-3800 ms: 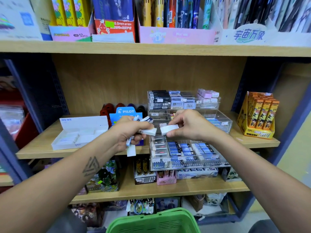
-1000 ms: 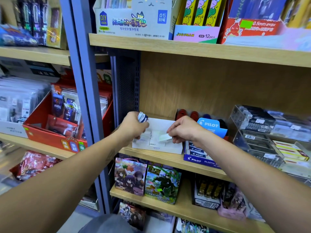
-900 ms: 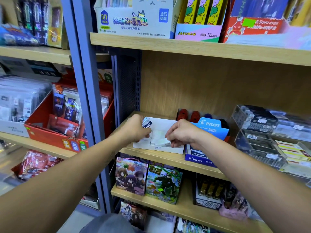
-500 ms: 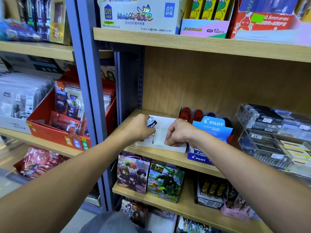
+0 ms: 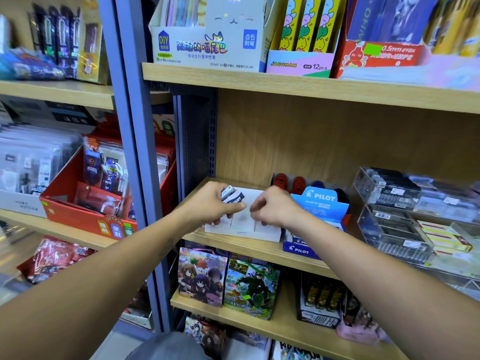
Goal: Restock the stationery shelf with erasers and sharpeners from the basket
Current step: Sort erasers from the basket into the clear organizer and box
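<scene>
A white open eraser box (image 5: pixel 243 228) stands at the left end of the wooden shelf (image 5: pixel 255 247). My left hand (image 5: pixel 207 205) hovers over the box's left side and grips a few small erasers (image 5: pixel 233 196) in dark and white Pilot sleeves. My right hand (image 5: pixel 276 209) is over the box's right half, close to the left thumb. Its fingers curl down into the box, and whether they hold an eraser is hidden. The basket is out of view.
A blue Pilot eraser display box (image 5: pixel 320 205) sits right of the white box, with clear acrylic trays (image 5: pixel 389 219) of erasers further right. A blue steel upright (image 5: pixel 135 152) and a perforated side panel (image 5: pixel 198 136) bound the shelf on the left. A red bin (image 5: pixel 75 203) fills the neighbouring bay.
My right hand brought a white eraser from the acrylic trays to the white box and lowered it in. The eraser no longer shows, and that hand has lifted slightly toward my left thumb.
</scene>
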A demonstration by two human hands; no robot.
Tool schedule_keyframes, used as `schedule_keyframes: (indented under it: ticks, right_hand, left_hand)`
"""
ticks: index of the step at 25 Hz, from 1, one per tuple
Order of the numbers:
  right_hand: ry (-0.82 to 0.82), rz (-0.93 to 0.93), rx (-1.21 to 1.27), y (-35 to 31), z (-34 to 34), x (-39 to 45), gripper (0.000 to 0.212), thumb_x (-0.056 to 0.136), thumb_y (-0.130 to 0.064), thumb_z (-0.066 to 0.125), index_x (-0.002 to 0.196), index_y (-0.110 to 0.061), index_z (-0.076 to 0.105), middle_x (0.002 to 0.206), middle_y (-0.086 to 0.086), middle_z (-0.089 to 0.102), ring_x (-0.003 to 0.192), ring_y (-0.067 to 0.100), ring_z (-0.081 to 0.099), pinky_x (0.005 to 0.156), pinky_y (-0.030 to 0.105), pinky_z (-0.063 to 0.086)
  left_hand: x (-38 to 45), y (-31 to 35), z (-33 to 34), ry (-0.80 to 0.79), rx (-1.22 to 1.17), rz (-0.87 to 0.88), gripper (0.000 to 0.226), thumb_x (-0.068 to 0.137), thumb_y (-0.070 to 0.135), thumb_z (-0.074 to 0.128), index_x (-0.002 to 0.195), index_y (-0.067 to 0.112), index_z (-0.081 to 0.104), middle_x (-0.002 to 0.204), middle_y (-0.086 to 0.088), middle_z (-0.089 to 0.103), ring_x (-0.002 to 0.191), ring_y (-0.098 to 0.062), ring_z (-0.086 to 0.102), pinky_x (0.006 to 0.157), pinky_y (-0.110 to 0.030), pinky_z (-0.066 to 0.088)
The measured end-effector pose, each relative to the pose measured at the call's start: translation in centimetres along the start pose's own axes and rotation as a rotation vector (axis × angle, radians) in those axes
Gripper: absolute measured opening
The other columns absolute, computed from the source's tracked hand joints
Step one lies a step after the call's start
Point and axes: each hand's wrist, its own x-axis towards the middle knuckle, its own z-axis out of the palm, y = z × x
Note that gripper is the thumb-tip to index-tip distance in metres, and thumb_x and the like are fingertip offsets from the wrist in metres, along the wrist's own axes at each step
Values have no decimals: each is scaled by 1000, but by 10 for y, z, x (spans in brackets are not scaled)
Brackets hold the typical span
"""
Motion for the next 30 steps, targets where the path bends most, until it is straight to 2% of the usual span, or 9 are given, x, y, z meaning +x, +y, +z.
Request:
schedule_keyframes:
  ticks: [3,6,11,14,17,19,22,27,30]
  right_hand:
    - [-25,-170,237,3,-31,-19,48,78,3,74,121,-16,64,105,3,70,83,16,71,83,32,58]
    - [-2,-309,50,17,-61,-46,35,76,-6,81,110,-14,72,98,0,73,81,16,72,84,33,59]
    - [99,-251,-2,60,-108,-90,24,74,-12,86,96,-15,76,84,-2,75,79,10,72,81,33,59]
    - [159,-220,-34,90,-128,-114,23,75,-16,86,96,-15,76,87,0,75,80,15,72,81,39,58]
    - [170,-272,-156,103,-136,-128,26,78,-18,83,103,-15,75,93,-3,72,79,13,68,78,29,56]
    - [156,-276,-335,102,-134,-126,21,81,-22,79,101,-15,76,93,-2,72,83,13,66,78,28,53]
    - [145,-226,-634,89,-125,-112,12,84,-14,73,96,-14,72,95,8,67,91,26,65,76,33,52]
    - [-75,-190,-965,67,-101,-95,13,87,3,58,86,-8,53,78,5,45,77,24,46,68,31,39]
    - [-101,-159,-972,72,-89,-85,28,85,7,56,71,-11,40,78,6,54,81,29,55,66,33,43]
  left_hand:
    - [-12,19,13,-157,-108,10,20,89,24,75,90,8,64,62,-7,54,47,-13,43,43,-23,37]
    - [-14,39,32,-322,-250,-44,22,96,26,66,98,4,60,66,-10,54,42,-13,33,46,-25,34]
    - [-20,70,69,-457,-441,-100,24,103,23,51,90,2,57,85,-27,66,35,-10,22,41,-21,31]
    - [-24,92,96,-494,-368,-35,27,104,15,49,83,-3,55,66,-17,65,32,-9,24,40,-22,30]
    - [-22,110,119,-493,-312,-46,35,104,15,48,76,-3,55,48,-7,58,31,-8,24,40,-21,29]
    - [-13,110,127,-396,-209,-86,31,104,18,50,82,-4,57,54,-10,65,33,-11,27,40,-22,32]
    - [5,95,128,-211,296,23,20,98,15,56,89,-1,63,68,-12,69,35,-13,43,38,-23,38]
    - [13,85,131,-344,697,147,17,91,6,51,75,7,56,62,-5,53,49,-13,49,42,-24,40]
    - [12,82,129,-389,693,143,31,90,4,52,62,17,47,58,1,47,49,-14,48,43,-26,41]
